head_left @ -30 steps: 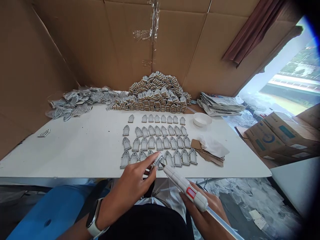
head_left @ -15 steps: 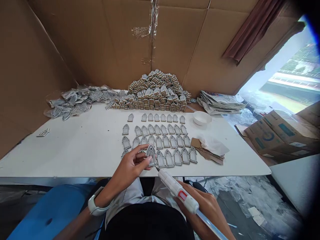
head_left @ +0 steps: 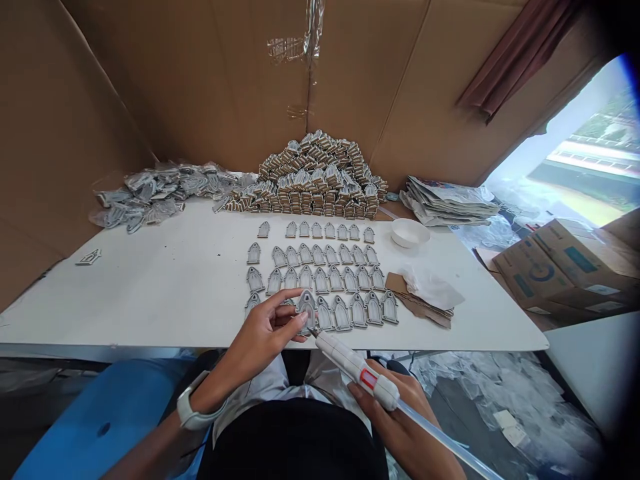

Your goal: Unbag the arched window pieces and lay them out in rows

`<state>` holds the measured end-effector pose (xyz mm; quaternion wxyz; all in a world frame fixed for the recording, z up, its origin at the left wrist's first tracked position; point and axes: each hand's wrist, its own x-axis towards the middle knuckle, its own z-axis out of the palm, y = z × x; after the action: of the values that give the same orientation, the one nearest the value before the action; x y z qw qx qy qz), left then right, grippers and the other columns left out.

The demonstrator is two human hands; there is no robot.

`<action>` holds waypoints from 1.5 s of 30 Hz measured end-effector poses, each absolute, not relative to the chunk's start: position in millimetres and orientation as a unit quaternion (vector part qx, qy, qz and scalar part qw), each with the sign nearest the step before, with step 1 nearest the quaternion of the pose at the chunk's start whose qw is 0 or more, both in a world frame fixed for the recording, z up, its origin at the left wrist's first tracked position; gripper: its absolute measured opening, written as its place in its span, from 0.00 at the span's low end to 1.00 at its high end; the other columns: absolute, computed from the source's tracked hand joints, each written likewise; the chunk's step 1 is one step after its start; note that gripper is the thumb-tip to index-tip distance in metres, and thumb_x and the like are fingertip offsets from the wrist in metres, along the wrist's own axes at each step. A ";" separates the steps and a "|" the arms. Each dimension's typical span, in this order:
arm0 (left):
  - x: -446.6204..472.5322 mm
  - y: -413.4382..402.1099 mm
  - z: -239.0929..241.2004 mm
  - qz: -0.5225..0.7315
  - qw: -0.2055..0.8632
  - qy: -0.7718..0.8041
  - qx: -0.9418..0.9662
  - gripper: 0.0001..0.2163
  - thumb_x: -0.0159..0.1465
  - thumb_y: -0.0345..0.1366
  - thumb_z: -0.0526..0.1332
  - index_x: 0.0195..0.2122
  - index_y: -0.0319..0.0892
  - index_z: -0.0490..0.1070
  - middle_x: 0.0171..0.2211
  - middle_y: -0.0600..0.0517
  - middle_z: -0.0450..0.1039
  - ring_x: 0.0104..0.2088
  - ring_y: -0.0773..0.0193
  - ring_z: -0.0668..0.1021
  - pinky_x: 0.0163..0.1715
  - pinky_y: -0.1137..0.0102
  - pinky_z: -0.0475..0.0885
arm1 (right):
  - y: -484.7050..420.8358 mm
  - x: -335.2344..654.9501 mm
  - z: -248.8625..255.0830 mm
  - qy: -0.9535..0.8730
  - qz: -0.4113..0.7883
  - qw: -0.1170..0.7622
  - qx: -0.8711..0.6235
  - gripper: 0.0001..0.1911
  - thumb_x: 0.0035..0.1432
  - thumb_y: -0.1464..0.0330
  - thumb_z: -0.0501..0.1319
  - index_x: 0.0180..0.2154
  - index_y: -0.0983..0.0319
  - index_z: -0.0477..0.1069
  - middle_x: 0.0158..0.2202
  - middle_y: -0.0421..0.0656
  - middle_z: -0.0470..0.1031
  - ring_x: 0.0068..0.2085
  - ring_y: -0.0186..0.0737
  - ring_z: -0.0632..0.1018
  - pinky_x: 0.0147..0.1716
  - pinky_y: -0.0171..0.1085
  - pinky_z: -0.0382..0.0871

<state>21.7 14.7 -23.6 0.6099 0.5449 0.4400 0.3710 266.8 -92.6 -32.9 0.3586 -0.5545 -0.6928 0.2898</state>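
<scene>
My left hand (head_left: 270, 320) pinches a small grey arch-shaped piece (head_left: 307, 308) between thumb and fingers, upright above the table's front edge. In my right hand (head_left: 400, 413) is a white hot-glue pen (head_left: 345, 357) with a red-framed window and a clear glue stick (head_left: 440, 447) running out of its back. The pen's dark pointed tip is at the lower edge of the held piece; whether it touches I cannot tell. Around the left hand, rows of like arch-shaped pieces (head_left: 341, 313) lie on the white table (head_left: 150, 287). My left fingers hide part of the nearest row.
A tall pile of such pieces (head_left: 320, 183) stands at the back, with plastic-bagged ones (head_left: 165, 190) to its left. At right are a white bowl (head_left: 410, 233), cardboard scraps with plastic (head_left: 425, 300) and stacked paper (head_left: 450, 200). Cardboard walls (head_left: 200, 80) enclose the back.
The pen's tip has moved slightly up and closer to the lower edge of the held piece. Both hands keep their grips. The camera view has shifted a little.
</scene>
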 end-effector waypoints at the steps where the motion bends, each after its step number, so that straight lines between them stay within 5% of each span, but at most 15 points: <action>1: 21.7 14.2 -23.6 0.370 0.609 0.440 0.547 0.26 0.69 0.47 0.70 0.65 0.44 0.71 0.47 0.45 0.84 0.56 0.43 0.84 0.45 0.56 0.88 | -92.7 267.2 -34.0 -0.697 0.285 0.357 -0.553 0.18 0.75 0.54 0.57 0.42 0.55 0.80 0.34 0.42 0.84 0.28 0.41 0.81 0.28 0.34 0.73; 10: 22.8 7.6 -18.9 0.348 0.535 0.469 0.611 0.24 0.71 0.47 0.67 0.67 0.51 0.72 0.43 0.50 0.83 0.42 0.55 0.87 0.46 0.59 0.87 | -93.6 275.7 -42.7 -0.742 0.249 0.298 -0.547 0.20 0.77 0.57 0.55 0.34 0.57 0.73 0.26 0.40 0.77 0.23 0.38 0.76 0.23 0.33 0.66; 14: 23.8 4.6 -12.7 0.329 0.478 0.487 0.652 0.21 0.72 0.47 0.65 0.65 0.53 0.74 0.44 0.51 0.85 0.47 0.54 0.87 0.48 0.61 0.86 | -95.4 277.3 -45.2 -0.748 0.255 0.304 -0.532 0.11 0.76 0.62 0.56 0.50 0.56 0.76 0.36 0.41 0.84 0.27 0.38 0.82 0.26 0.32 0.70; 19: 26.8 2.7 -4.0 0.315 0.410 0.497 0.697 0.20 0.72 0.44 0.63 0.64 0.53 0.76 0.43 0.52 0.86 0.49 0.54 0.87 0.44 0.66 0.85 | -98.6 281.3 -50.6 -0.780 0.176 0.270 -0.536 0.23 0.74 0.68 0.55 0.66 0.51 0.70 0.52 0.44 0.86 0.38 0.43 0.88 0.30 0.33 0.74; 25: 24.8 4.7 -7.5 0.298 0.417 0.505 0.695 0.20 0.71 0.45 0.64 0.64 0.53 0.76 0.44 0.51 0.87 0.45 0.53 0.88 0.43 0.64 0.85 | -102.1 279.6 -45.9 -0.797 0.091 0.251 -0.542 0.28 0.73 0.68 0.55 0.71 0.52 0.65 0.41 0.43 0.84 0.31 0.41 0.84 0.24 0.33 0.68; 30: 23.0 12.2 -22.2 0.322 0.537 0.483 0.612 0.23 0.69 0.49 0.67 0.64 0.52 0.74 0.46 0.50 0.86 0.45 0.51 0.88 0.47 0.58 0.86 | -105.4 281.8 -41.3 -0.806 0.025 0.234 -0.543 0.32 0.72 0.65 0.59 0.74 0.50 0.62 0.36 0.41 0.80 0.29 0.39 0.82 0.26 0.32 0.69; 39: 20.6 16.7 -13.3 0.349 0.590 0.471 0.556 0.28 0.65 0.50 0.72 0.63 0.45 0.73 0.45 0.47 0.85 0.47 0.48 0.86 0.46 0.54 0.87 | -100.4 326.0 -45.7 -0.705 0.022 0.343 -0.620 0.21 0.72 0.61 0.60 0.62 0.53 0.79 0.44 0.45 0.84 0.30 0.39 0.81 0.29 0.35 0.71; 43: 14.2 34.8 -6.9 0.373 0.554 0.475 0.573 0.30 0.63 0.52 0.73 0.62 0.42 0.73 0.44 0.44 0.86 0.46 0.48 0.86 0.45 0.54 0.86 | -64.4 370.4 -58.4 -0.545 0.065 0.445 -0.707 0.24 0.63 0.47 0.68 0.37 0.62 0.85 0.22 0.42 0.74 0.23 0.38 0.71 0.25 0.36 0.67; 45: 7.7 61.4 -6.3 0.405 0.503 0.483 0.592 0.31 0.63 0.53 0.72 0.61 0.40 0.72 0.42 0.44 0.86 0.46 0.49 0.86 0.47 0.55 0.84 | -40.7 389.4 -64.0 -0.440 0.107 0.503 -0.736 0.28 0.64 0.45 0.66 0.42 0.65 0.85 0.21 0.38 0.67 0.23 0.36 0.67 0.22 0.35 0.61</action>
<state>7.7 61.4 -6.3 0.5025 0.5916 0.4830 0.4052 389.4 -40.7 -64.0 0.5027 -0.7361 -0.4404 0.1073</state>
